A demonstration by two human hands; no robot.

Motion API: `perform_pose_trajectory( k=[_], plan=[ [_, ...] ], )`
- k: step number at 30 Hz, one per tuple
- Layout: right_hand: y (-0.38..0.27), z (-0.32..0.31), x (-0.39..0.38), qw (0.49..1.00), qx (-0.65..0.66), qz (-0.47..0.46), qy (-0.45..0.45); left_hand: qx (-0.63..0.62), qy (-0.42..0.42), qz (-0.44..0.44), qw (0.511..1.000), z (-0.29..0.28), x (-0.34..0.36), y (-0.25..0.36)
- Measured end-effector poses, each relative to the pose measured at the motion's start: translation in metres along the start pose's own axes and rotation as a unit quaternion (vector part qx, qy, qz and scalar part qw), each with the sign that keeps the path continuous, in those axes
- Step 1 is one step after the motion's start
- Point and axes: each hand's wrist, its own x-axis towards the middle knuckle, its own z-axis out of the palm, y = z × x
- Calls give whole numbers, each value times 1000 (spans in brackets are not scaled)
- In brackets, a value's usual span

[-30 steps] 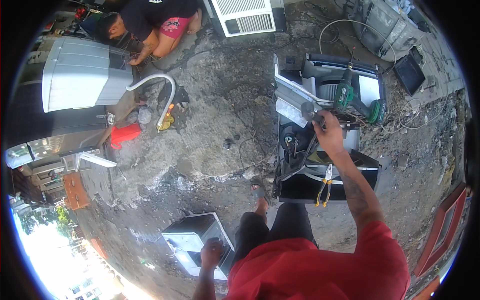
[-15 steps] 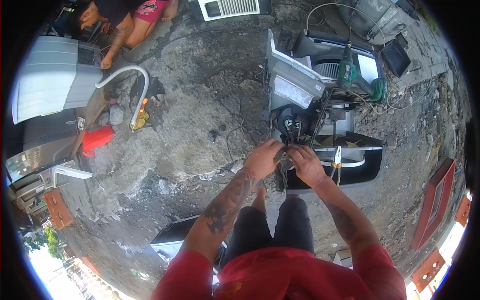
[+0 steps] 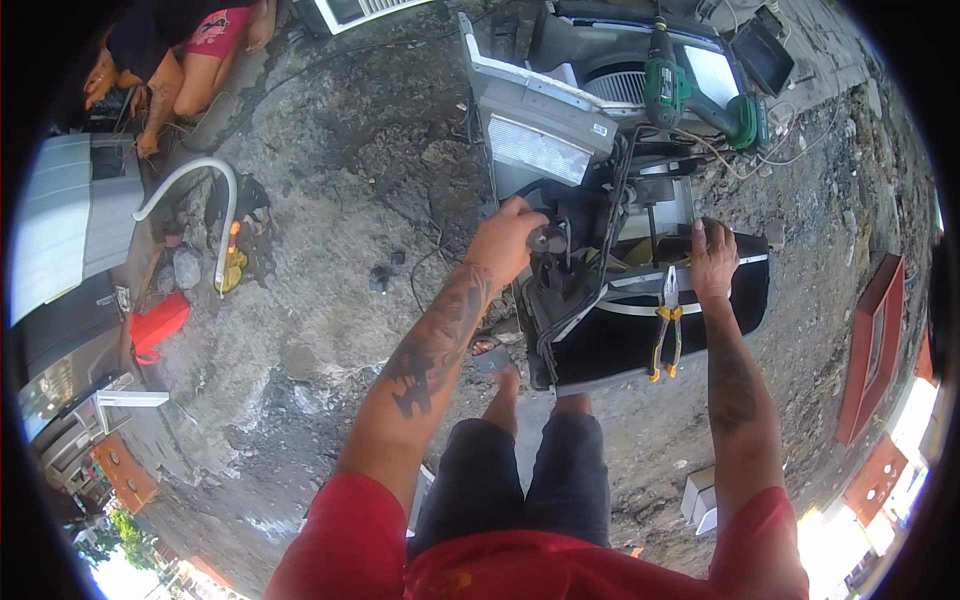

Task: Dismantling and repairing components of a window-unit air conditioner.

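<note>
An opened air conditioner unit [image 3: 590, 386] lies on the ground in front of me, its black casing, metal frame and dark inner parts exposed. My left hand [image 3: 506, 240] is closed on a small dark round part [image 3: 547, 240] at the unit's left side; its exact kind is unclear. Over on the right, the fingers of my right hand [image 3: 714, 258] are hooked over the edge of the casing. Between the hands, a pair of pliers [image 3: 668, 325] with yellow-and-black handles rests on the casing's near rim, jaws pointing away from me.
A green cordless drill [image 3: 667, 90] lies on the unit's far section. A red frame [image 3: 868, 350] stands at the right. At the left are a curved white hose [image 3: 228, 205], a red pouch [image 3: 158, 325] and another person [image 3: 190, 70] crouching beside a grey unit [image 3: 75, 220].
My hands were together over the unit's inner parts. The right hand has moved right to the casing edge; the left now holds the round part. The view has shifted.
</note>
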Motion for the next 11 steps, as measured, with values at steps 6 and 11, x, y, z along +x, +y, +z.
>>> perform_pose_trajectory(
  k=[6, 11],
  plan=[
    [-34, -12, 2, 992, -112, 21, -62, 13, -43, 9, 999, -18, 13, -7],
    [-30, -14, -3, 989, -127, 22, -70, 19, -71, 4, 997, -10, 21, 3]
  ],
)
